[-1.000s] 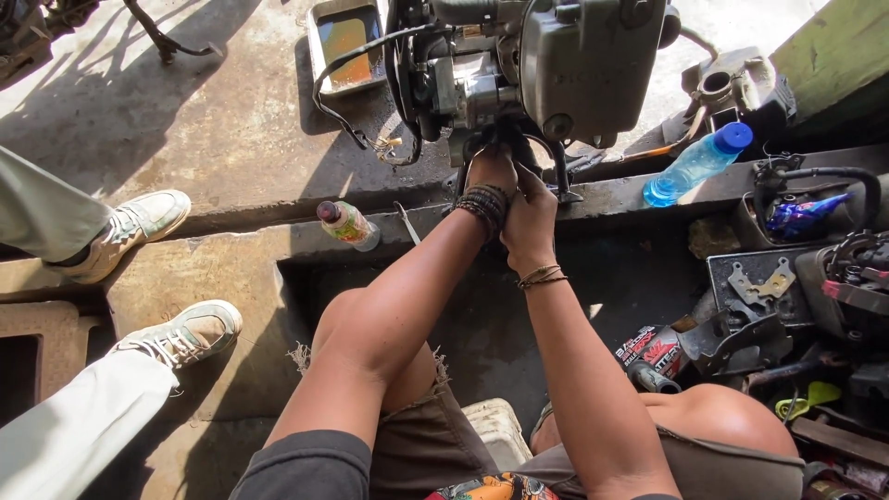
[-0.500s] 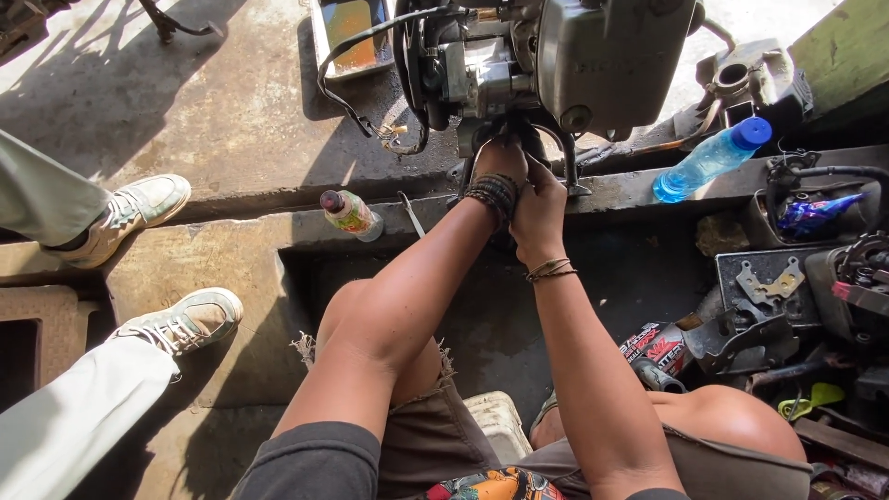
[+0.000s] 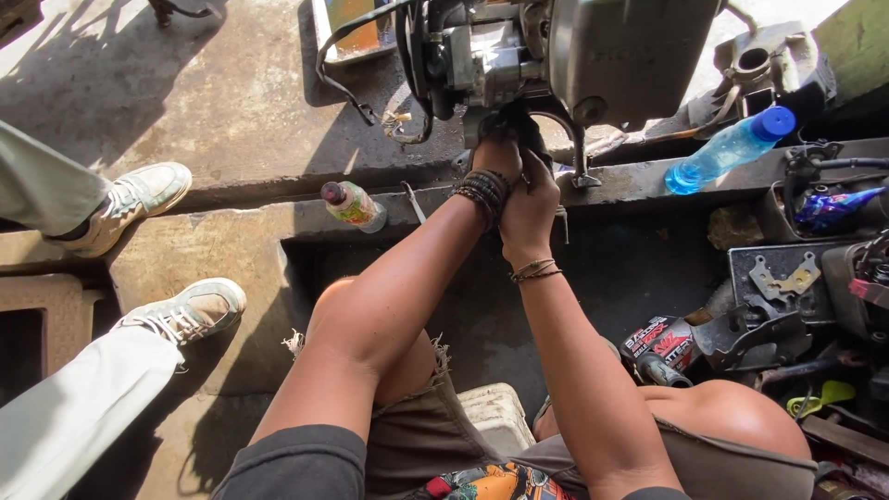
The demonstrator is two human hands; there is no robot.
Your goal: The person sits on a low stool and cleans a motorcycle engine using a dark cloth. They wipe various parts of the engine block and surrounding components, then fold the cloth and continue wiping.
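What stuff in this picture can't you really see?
- Fingertips of the left hand and right hand: tucked under the engine, head view, so what they grip is hidden.
- Engine: its top is cut off by the frame edge.
- Bystander in light trousers: only legs and shoes show, cut off at the left edge.
- Blue bottle: contents too small to tell.

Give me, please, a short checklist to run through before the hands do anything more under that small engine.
1. Both hands on the work: left hand and right hand are together under the engine: ok.
2. Grip on the part: fingers hidden in shadow: cannot tell.
3. Engine resting steadily on the ledge: cannot tell.
4. Blue bottle lies close on the ledge, may roll: not ok.
5. Small bottle stands apart from the hands: ok.
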